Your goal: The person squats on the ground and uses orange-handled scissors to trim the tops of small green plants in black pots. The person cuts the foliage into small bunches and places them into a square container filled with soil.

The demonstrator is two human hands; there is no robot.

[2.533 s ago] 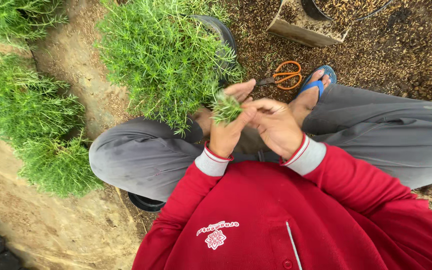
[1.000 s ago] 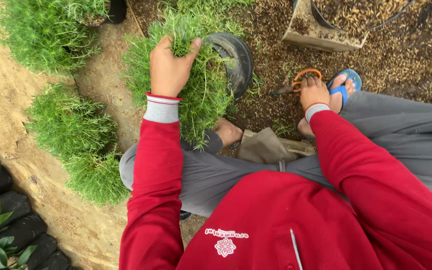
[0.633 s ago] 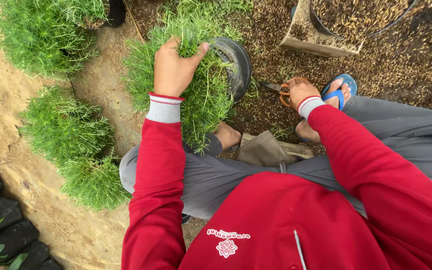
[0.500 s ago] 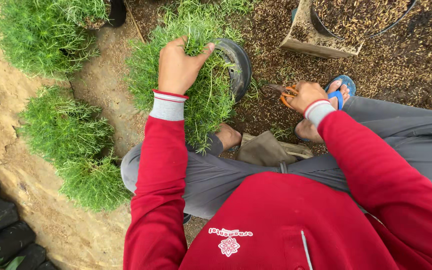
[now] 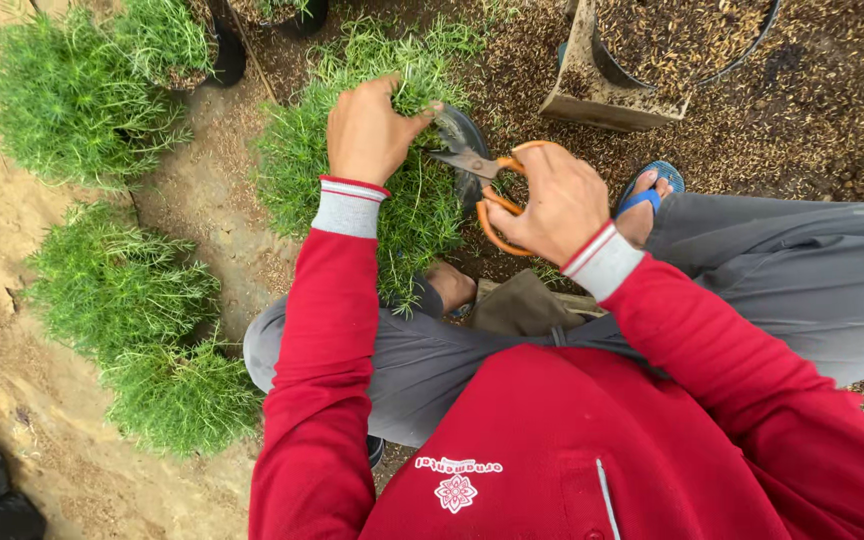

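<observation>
My left hand (image 5: pixel 372 130) is clenched on a tuft at the top of the bushy green potted plant (image 5: pixel 352 190), fingers buried in the foliage. My right hand (image 5: pixel 547 200) grips the orange-handled scissors (image 5: pixel 487 185), fingers through the loops, blades pointing left toward the held tuft and just beside my left fingertips. Blades look slightly parted; can't tell if they touch the stems. The plant's black pot (image 5: pixel 467 140) sits in front of my knees on bark-mulch ground. More green clumps (image 5: pixel 112 290) to the left, a soil-filled pot (image 5: pixel 672 50) top right. Blue sandal (image 5: pixel 652 190) under my right wrist.
</observation>
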